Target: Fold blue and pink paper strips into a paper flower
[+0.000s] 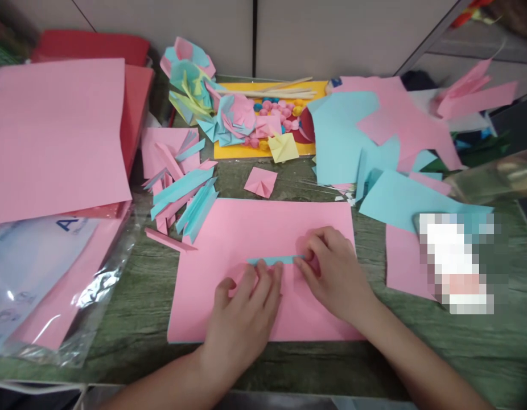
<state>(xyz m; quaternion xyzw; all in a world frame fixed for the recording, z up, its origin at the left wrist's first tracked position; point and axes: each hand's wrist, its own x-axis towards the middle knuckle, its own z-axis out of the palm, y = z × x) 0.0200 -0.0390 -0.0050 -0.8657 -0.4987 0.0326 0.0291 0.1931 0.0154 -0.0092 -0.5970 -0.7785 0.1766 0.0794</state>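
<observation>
Green wood-grain tabletop [135,336] spreads under our work, with a glossy clear bag [103,290] on our left, pink paper [54,327] showing inside it. Beyond, small coloured balls [284,111] lie on a yellow base [233,151]; at far right a see-through container [477,179] has contents too blurred to name. Our blue strip [285,260] lies across a large pink sheet [263,225]. Our left hand [246,313] rests spread fingertips along it, gripping nothing; our right hand [338,273] pinches its right end between closed thumb and finger.
</observation>
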